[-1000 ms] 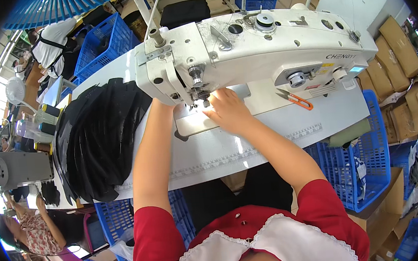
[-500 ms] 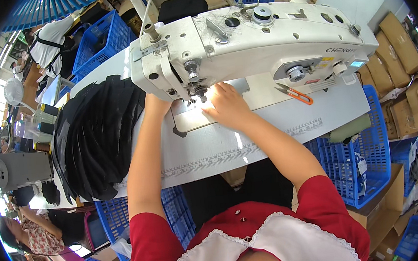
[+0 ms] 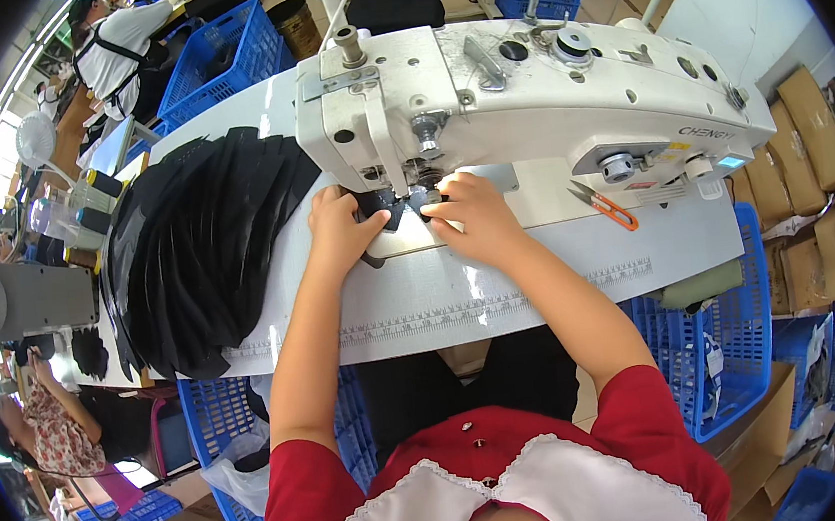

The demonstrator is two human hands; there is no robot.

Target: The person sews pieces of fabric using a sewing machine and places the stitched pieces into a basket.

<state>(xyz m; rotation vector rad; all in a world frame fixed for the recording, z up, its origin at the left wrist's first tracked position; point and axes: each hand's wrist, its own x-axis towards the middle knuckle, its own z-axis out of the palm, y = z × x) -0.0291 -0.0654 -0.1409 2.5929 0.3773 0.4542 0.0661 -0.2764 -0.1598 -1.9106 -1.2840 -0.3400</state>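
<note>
A white sewing machine (image 3: 511, 86) stands on the pale table before me. Under its needle area lies a small dark fabric piece (image 3: 394, 208), partly hidden by the machine head and my fingers. My left hand (image 3: 342, 230) is at the left of the needle, with thumb and fingers closed on the piece's left side. From the right, my right hand (image 3: 477, 219) pinches the piece's other side beside the presser foot. Left of the machine, a large fanned stack of black fabric pieces (image 3: 206, 251) covers the table.
Orange-handled thread snips (image 3: 605, 206) lie right of my right hand. A printed ruler (image 3: 502, 303) runs along the table's front edge. Blue crates (image 3: 758, 328) stand below at both sides. Cartons (image 3: 813, 137) are stacked at right. Other people (image 3: 55, 411) work at left.
My left hand has come out from behind the machine head, and its fingers now show. The dark piece has come into sight between my hands. The whole view has shifted slightly.
</note>
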